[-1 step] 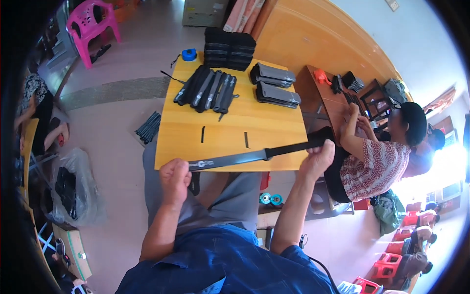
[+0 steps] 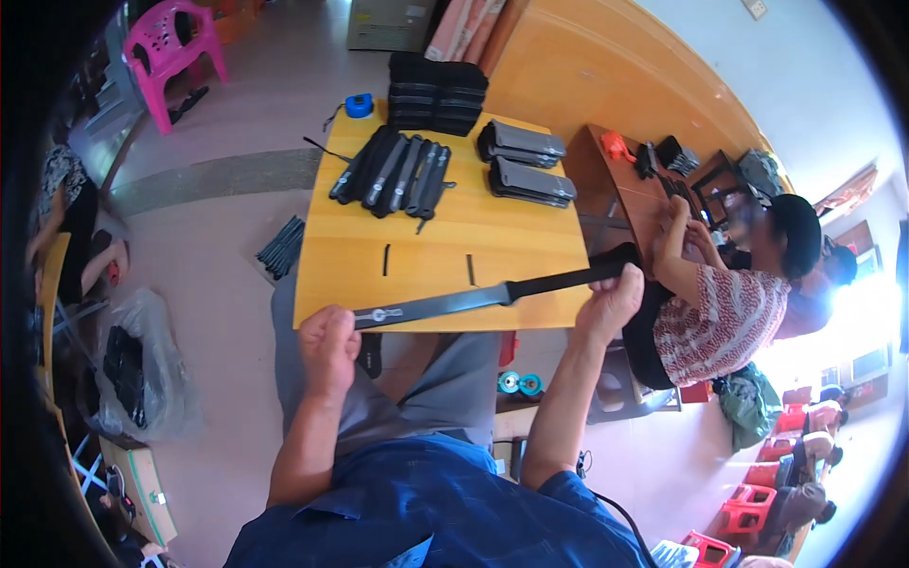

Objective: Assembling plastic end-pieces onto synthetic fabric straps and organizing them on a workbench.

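Above the near edge of the table, a dark strap extends lengthwise: left hand gripping its marked end, right hand gripping toward the plain end, fingers closed on both. Sound handling, as judged: even tension, strap flat and untwisted.

Short-sleeved blue shirt, grey trousers.

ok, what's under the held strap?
Under the strap, held between left hand and right hand: the near part of the yellow table. Whatever's directly behind the strap is hidden.
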Tool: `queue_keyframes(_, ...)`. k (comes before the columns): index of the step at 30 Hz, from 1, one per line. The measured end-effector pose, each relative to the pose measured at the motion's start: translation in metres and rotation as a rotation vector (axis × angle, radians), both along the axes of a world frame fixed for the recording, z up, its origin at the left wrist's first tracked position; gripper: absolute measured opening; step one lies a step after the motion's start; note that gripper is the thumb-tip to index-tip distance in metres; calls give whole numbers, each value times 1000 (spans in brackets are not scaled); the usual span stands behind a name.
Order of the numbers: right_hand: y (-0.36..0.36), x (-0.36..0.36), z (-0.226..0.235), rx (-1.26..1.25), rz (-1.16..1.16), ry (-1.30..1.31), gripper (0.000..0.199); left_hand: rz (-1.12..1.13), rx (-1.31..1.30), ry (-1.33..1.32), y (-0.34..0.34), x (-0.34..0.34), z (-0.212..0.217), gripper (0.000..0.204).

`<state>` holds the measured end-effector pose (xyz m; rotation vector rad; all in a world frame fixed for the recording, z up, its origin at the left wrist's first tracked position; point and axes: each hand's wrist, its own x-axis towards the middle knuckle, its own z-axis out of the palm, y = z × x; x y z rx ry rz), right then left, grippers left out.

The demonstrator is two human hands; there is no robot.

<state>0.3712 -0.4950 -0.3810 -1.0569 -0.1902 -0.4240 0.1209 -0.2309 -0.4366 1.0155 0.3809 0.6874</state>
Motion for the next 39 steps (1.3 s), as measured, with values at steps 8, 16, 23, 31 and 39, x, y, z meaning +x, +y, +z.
queue_keyframes(8, -18, 80, -47, -27, -268, 230, 24, 299, -46, -23, 50, -30, -14, 36)
queue_keyframes(16, -11, 103, -79, -103, 135, 270, 20, 340, 67, 47, 90, -79, -32, 41)
queue_keyframes(23, 13, 116, -58, -126, 248, 242, 19, 173, -6, 45, 70, -61, -51, 41)
queue_keyframes(31, -33, 159, -135, -1134, -143, 325, 35, 100, -57, 108, 66, -54, -57, 36)
queue_keyframes(39, -14, 132, -110, -1649, -370, 363, 42, 83, -50, 217, 57, -53, -49, 38)
